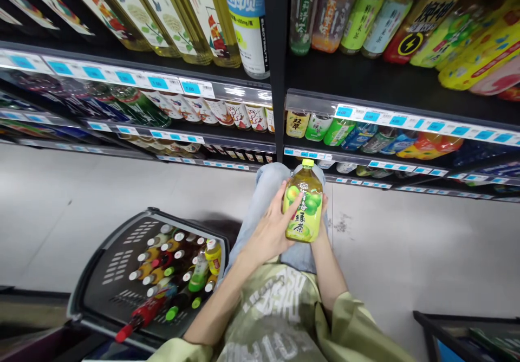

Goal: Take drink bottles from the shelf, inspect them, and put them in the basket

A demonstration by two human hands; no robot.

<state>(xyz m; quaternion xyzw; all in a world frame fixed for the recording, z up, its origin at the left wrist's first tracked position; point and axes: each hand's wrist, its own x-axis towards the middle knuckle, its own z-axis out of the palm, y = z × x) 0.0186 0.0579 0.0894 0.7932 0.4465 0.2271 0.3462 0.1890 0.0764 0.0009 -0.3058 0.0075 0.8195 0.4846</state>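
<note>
A green tea bottle (311, 218) with a lime-green cap and green fruit on its label stands almost upright in front of my knees. My left hand (275, 225) grips it from the left, with a finger lying across the label. On the other side my right hand (322, 229) holds the bottle's right edge and back; most of its fingers are hidden behind it. To my left on the floor is a dark shopping basket (125, 253) with many capped bottles inside, among them a red bottle (144, 314) leaning over its near side and a yellow bottle (213, 256).
Drink shelves stretch across the front, split by a black upright (278, 53). Tall bottles (146, 10) fill the upper left shelf, and colourful bottles (369, 15) the upper right. Pale floor (377, 243) lies to my right, with a black-framed stand (430, 324) at the lower right.
</note>
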